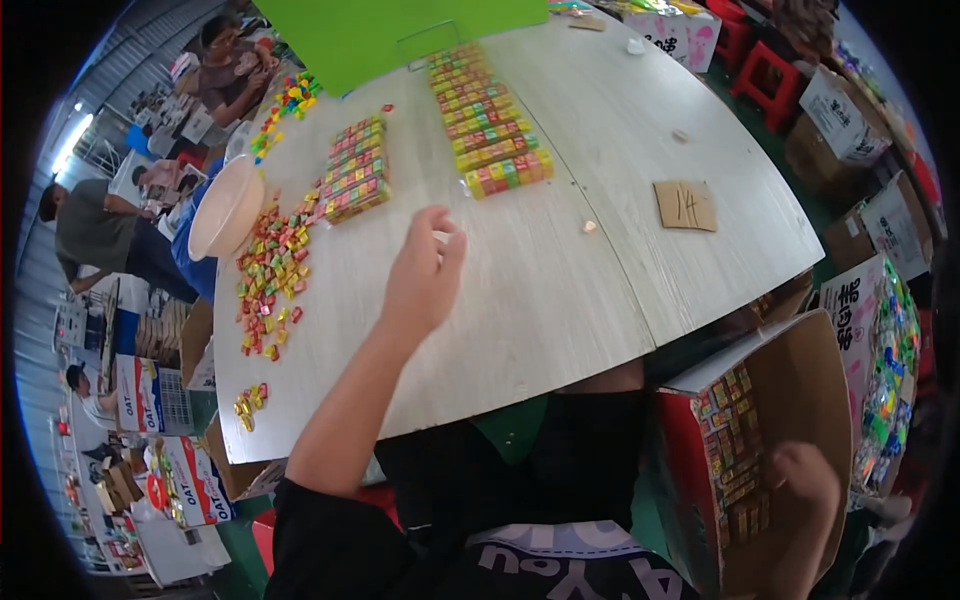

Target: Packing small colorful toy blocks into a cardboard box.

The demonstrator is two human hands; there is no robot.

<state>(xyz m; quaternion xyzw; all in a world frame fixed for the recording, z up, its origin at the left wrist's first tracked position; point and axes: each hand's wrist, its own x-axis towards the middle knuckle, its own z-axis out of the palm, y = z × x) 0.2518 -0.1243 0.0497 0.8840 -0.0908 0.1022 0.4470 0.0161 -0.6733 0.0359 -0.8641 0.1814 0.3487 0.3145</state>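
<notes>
My left hand hovers above the table, fingers loosely bent and apart, with nothing visible in it. It is nearest to the front end of a long row of wrapped candy packs in yellow, red and green. A shorter block of the same packs stands to its left. Loose wrapped candies lie heaped along the table's left side. Low on the right, my right hand is inside an open cardboard box, beside candy packs stacked there. Its fingers are curled and blurred; whether they hold anything is unclear.
A pale plastic basin sits at the table's left edge. Toward the back stands a bright green board. A cardboard piece lies at the right. Beyond are red stools, cartons and several people at other tables.
</notes>
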